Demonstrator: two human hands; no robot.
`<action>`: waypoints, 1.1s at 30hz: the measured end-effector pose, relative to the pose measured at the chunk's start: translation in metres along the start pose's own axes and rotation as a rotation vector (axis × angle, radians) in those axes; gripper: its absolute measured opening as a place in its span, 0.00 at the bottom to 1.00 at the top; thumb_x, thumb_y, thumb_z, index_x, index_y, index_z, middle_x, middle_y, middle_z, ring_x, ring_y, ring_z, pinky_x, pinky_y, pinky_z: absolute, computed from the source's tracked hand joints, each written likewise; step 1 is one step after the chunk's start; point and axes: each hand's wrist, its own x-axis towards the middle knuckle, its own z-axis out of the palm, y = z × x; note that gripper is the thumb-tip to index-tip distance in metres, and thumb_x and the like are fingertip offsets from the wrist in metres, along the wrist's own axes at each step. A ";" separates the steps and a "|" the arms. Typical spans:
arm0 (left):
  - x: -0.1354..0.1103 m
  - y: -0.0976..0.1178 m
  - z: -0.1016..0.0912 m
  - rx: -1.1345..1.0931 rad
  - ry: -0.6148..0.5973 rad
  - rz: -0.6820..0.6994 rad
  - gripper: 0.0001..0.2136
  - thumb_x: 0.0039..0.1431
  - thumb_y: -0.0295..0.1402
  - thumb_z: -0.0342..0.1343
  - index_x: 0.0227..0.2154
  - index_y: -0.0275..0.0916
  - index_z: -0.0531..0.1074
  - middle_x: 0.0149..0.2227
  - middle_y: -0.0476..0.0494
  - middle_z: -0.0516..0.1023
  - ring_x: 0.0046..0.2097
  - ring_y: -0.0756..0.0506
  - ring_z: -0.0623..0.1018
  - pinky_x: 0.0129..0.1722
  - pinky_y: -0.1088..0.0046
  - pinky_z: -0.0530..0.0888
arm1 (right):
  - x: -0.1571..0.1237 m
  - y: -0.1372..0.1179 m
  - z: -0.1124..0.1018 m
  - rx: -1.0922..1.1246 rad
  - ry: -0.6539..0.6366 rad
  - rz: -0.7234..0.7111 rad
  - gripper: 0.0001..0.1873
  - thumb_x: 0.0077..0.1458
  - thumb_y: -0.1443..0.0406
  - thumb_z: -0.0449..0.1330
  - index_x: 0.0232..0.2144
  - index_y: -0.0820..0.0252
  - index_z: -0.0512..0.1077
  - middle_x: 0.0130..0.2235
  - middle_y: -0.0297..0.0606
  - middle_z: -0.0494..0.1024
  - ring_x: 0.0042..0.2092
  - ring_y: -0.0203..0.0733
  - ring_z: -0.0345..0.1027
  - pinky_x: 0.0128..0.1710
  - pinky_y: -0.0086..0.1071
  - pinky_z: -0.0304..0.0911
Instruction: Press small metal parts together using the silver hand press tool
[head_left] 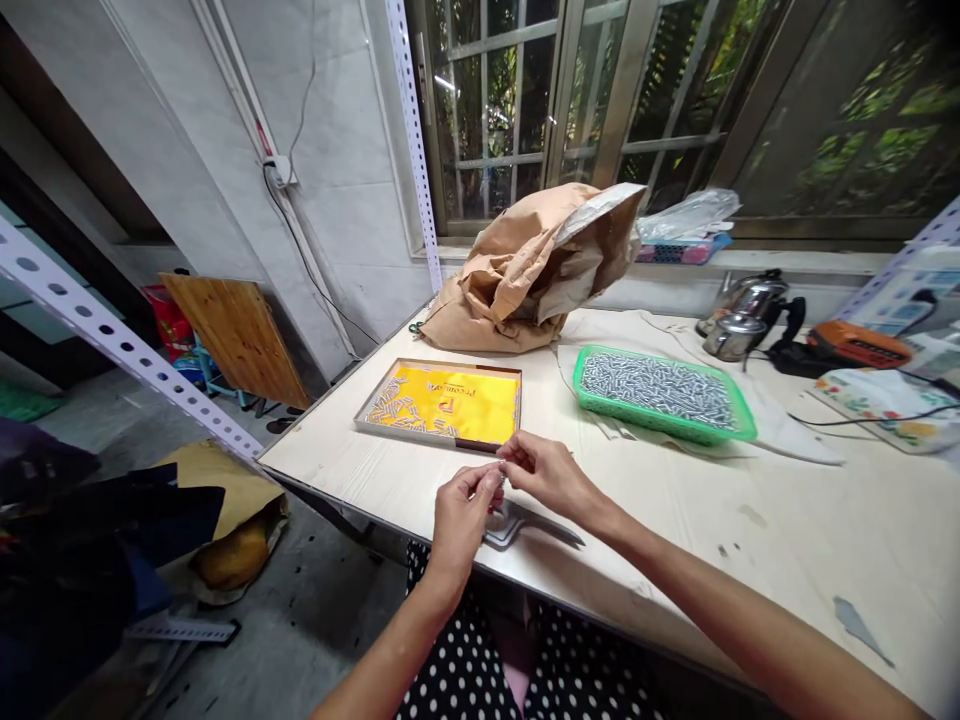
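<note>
My left hand (466, 508) and my right hand (541, 472) meet above the table's front edge, fingertips pinched together. A tiny shiny piece seems to lie between them, too small to name. Just under the hands is a grey object (504, 530) with a dark, blade-like strip (555, 530) reaching right; the hands partly hide it. Beyond my left hand lies a shallow tray (358, 425) with a yellow printed bottom and loose small metal pins (397, 412) at its left side. To the right, a green plastic basket (660, 424) is full of similar metal pins (660, 385).
A large crumpled brown paper bag (517, 275) stands at the back of the table (675, 530). Metal pots (746, 310), an orange-and-black power tool (855, 345) and a cable occupy the right rear. A perforated metal post (135, 345) slants along the left.
</note>
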 end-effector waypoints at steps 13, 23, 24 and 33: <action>-0.002 0.002 -0.014 0.039 -0.007 -0.097 0.21 0.41 0.48 0.67 0.31 0.33 0.79 0.28 0.45 0.79 0.27 0.51 0.73 0.30 0.75 0.72 | -0.056 0.001 -0.001 -0.262 -0.053 -0.115 0.14 0.62 0.70 0.51 0.46 0.59 0.73 0.41 0.40 0.74 0.41 0.39 0.68 0.42 0.32 0.63; 0.012 -0.018 -0.032 0.311 -0.138 -0.238 0.18 0.40 0.47 0.64 0.25 0.34 0.75 0.16 0.52 0.70 0.20 0.53 0.66 0.21 0.77 0.64 | -0.077 0.010 -0.012 -0.667 -0.289 0.087 0.09 0.64 0.68 0.51 0.34 0.62 0.71 0.38 0.39 0.72 0.37 0.38 0.66 0.35 0.30 0.56; 0.012 -0.019 -0.031 0.344 -0.151 -0.242 0.18 0.41 0.47 0.63 0.24 0.34 0.75 0.16 0.53 0.69 0.20 0.53 0.65 0.21 0.77 0.63 | -0.076 0.011 -0.010 -0.709 -0.295 0.074 0.09 0.64 0.68 0.52 0.34 0.62 0.71 0.38 0.39 0.73 0.37 0.38 0.66 0.34 0.30 0.55; 0.004 -0.021 -0.029 0.505 -0.225 -0.256 0.21 0.42 0.51 0.59 0.22 0.34 0.75 0.18 0.50 0.70 0.21 0.51 0.65 0.22 0.76 0.62 | -0.089 0.017 -0.009 -0.890 -0.192 -0.080 0.09 0.65 0.71 0.50 0.35 0.61 0.69 0.37 0.40 0.73 0.36 0.40 0.64 0.30 0.33 0.49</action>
